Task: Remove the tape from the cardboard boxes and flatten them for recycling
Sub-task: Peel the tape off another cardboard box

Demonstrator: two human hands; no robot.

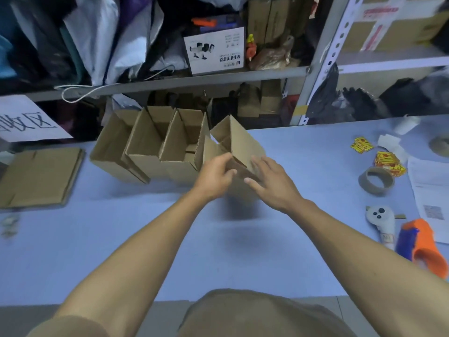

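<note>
Cardboard box, open at the top with its flaps standing up, is held a little above the pale blue table, near the centre of the head view. The left hand grips its near corner with curled fingers, and the right hand lies against its right side with the fingers spread and almost straight. At 10 o'clock from the hands, a row of open boxes stands close together on the table. At 9 o'clock, at the left edge, flattened cardboard lies flat. At 3 o'clock there are an empty tape core and yellow stickers with red print, too small to read. At 4 o'clock an orange and blue tape dispenser lies beside a white controller. At 12 o'clock, on the shelf, a white product box shows upside-down Chinese characters which I cannot read.
</note>
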